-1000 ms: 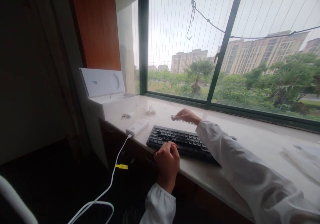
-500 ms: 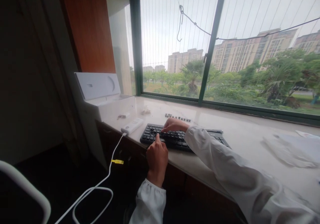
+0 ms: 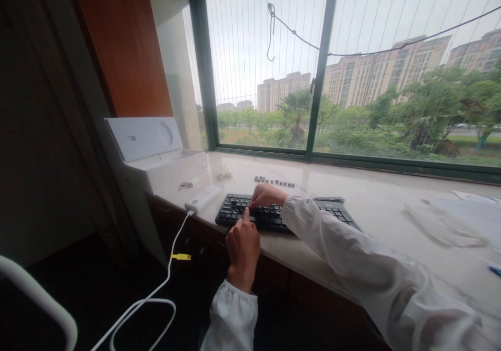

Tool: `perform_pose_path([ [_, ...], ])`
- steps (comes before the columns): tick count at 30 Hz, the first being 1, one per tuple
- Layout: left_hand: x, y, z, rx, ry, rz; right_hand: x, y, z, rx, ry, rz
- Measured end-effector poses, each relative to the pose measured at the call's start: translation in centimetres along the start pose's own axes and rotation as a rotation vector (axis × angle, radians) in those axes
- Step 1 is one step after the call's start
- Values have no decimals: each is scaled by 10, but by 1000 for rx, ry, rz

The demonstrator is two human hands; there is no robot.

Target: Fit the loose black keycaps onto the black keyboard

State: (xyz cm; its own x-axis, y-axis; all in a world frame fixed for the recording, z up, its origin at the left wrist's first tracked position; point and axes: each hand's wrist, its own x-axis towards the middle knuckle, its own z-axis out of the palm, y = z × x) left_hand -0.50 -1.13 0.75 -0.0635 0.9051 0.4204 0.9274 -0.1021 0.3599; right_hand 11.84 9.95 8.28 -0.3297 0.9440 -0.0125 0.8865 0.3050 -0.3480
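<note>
A black keyboard (image 3: 274, 214) lies on the pale stone window sill (image 3: 376, 210). My left hand (image 3: 242, 245) is curled at the keyboard's front edge, and its outstretched index finger touches the keys. My right hand (image 3: 266, 194) rests on the upper key rows with its fingers bent down onto the keys. Whether they pinch a keycap is hidden. A short row of loose dark keycaps (image 3: 274, 181) lies on the sill just behind the keyboard.
A white power bank (image 3: 202, 198) with a white cable (image 3: 168, 273) lies left of the keyboard. An open white box (image 3: 156, 155) stands at the far left. A dark pen-like object (image 3: 329, 200) lies behind the keyboard, clear plastic wrapping (image 3: 442, 223) at the right. The window is behind.
My right hand has come back from the row of keycaps onto the keyboard's upper rows. My left hand has stretched out its index finger onto the keys. The view has shifted slightly.
</note>
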Motion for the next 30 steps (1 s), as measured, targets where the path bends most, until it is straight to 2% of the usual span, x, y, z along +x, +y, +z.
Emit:
perform_pose_path([
  [6,0,-1,1,19,-5,5,0,-1,0,-20,-20,32],
  [15,1,0,-4,-3,-27,-7,0,6,1,130,-123,40],
  [30,1,2,-8,3,-65,-17,0,6,0,101,-81,42],
])
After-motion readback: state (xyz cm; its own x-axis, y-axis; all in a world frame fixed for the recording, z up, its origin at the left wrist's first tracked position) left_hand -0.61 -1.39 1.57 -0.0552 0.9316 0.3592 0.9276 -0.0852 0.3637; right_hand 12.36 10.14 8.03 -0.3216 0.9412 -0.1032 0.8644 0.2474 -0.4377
